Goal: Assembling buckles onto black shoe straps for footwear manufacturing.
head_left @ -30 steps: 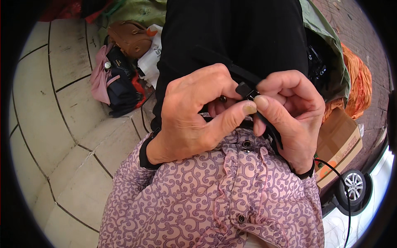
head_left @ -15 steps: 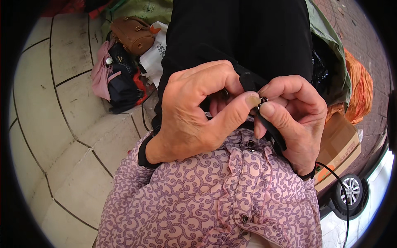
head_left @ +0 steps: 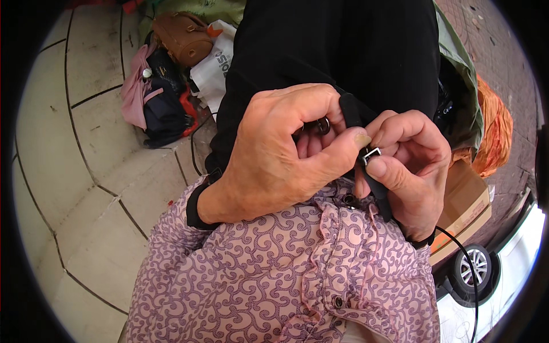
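The left hand point(head_left: 274, 160) pinches a black strap point(head_left: 350, 111) between thumb and curled fingers, and a small metal ring point(head_left: 323, 126) shows just inside those fingers. The right hand point(head_left: 414, 168) grips the strap's lower run, its thumb pressing a small silver buckle point(head_left: 370, 154); the two thumbs nearly touch. Strap and buckle sit in front of the patterned pink shirt point(head_left: 274, 274), over the black trousers point(head_left: 337, 51).

The buckle looks small and held only at fingertips, so it could slip along the strap, or the strap could twist.

Count: one strap, one buckle, one ring. On the paved ground point(head_left: 63, 148) lie one brown bag point(head_left: 182, 37), one dark bag point(head_left: 166, 106) and one cardboard box point(head_left: 466, 206).
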Motion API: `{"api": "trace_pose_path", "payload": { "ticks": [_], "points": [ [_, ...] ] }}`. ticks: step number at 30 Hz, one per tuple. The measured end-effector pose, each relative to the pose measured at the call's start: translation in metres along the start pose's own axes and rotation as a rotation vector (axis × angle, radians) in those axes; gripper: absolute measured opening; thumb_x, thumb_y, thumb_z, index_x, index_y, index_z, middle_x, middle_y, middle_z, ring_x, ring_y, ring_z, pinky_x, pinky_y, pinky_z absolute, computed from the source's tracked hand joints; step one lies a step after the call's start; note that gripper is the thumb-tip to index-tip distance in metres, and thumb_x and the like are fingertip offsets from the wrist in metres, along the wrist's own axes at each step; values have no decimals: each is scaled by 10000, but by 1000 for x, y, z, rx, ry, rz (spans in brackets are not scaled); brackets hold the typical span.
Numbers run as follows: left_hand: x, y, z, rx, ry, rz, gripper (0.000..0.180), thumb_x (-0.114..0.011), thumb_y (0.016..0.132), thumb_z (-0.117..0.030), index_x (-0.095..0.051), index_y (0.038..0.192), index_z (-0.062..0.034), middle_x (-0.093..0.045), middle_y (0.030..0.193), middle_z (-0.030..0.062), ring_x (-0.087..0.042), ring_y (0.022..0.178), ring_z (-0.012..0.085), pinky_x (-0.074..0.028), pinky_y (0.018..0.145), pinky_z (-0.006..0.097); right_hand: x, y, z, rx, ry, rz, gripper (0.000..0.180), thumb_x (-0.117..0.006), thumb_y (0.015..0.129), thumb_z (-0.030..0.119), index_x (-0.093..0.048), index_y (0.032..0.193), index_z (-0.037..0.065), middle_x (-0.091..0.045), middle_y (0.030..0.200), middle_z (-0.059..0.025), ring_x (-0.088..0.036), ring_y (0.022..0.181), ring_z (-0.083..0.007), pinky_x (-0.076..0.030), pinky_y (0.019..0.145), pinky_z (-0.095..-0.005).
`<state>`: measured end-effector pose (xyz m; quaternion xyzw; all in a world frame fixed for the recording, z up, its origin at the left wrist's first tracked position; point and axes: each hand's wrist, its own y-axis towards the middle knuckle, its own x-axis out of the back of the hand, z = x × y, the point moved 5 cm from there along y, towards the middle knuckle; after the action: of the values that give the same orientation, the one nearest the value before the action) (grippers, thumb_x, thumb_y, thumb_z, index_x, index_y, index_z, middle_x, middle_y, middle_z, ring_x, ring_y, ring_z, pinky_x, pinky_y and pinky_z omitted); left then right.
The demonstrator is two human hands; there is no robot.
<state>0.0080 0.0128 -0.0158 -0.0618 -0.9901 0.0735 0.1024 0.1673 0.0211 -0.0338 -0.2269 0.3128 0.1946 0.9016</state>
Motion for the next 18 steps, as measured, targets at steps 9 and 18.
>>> {"api": "trace_pose_path", "payload": {
  "ticks": [9, 18],
  "points": [
    [1, -5, 1, -1, -18, -7, 119, -665, 805, 8, -563, 745, 19, -578, 714, -9, -494, 605, 12, -358, 513, 179, -7, -4, -2, 39, -84, 38, 158, -650, 807, -150, -592, 953, -128, -587, 946, -188, -663, 744, -203, -571, 667, -288],
    [4, -7, 3, -19, -204, -115, 173, -583, 906, -17, -567, 742, 36, -530, 649, 29, -477, 540, 48, -336, 470, 210, -11, -5, -1, 54, -78, -56, 127, -663, 805, -132, -599, 912, -111, -597, 933, -187, -663, 707, -204, -567, 638, -291]
  ]
}}
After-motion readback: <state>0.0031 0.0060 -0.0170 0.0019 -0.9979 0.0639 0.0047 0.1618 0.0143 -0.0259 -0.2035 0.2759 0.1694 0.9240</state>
